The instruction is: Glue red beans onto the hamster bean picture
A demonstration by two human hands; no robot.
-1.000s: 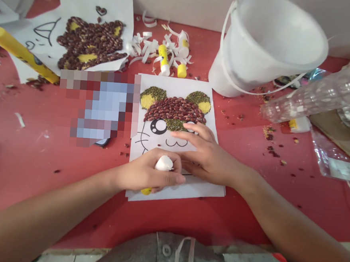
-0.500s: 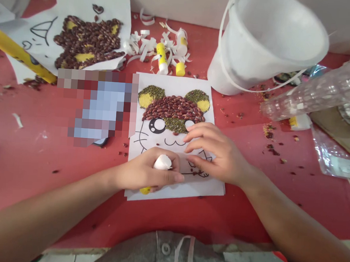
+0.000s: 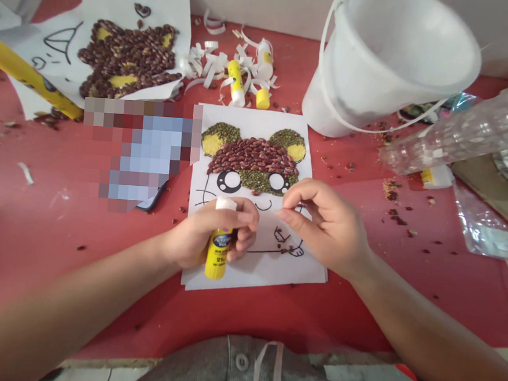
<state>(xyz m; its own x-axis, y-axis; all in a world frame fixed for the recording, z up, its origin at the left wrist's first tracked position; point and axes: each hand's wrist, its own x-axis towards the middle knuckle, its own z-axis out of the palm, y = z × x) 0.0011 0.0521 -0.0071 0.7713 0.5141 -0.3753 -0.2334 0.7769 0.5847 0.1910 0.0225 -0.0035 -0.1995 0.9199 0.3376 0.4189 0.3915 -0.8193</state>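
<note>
My left hand [image 3: 222, 235] is wrapped round a yellow glue stick [image 3: 217, 260], which stands nearly upright with its white glue end on top. Under both hands lies a white sheet [image 3: 248, 274] with a line drawing of a hamster. Red beans [image 3: 254, 155] cover the hamster's forehead, and green mung beans [image 3: 257, 181] fill the stripe between the eyes. The ears are green with yellow grains. Over the sheet's right side, my right hand [image 3: 325, 224] holds thumb and forefinger pinched together; whatever is between the tips is too small to name.
A white bucket [image 3: 351, 98] stands at the back right beside a clear plastic bottle [image 3: 449, 134]. Paper strips and glue sticks [image 3: 235, 82] lie behind the sheet. To the left are a phone [image 3: 149, 160], a yellow tube [image 3: 35, 79] and a bean-covered picture [image 3: 128, 60].
My left hand has turned the glue stick, so its label now faces me. The fingers of my right hand have come together into a pinch, a little further right.
</note>
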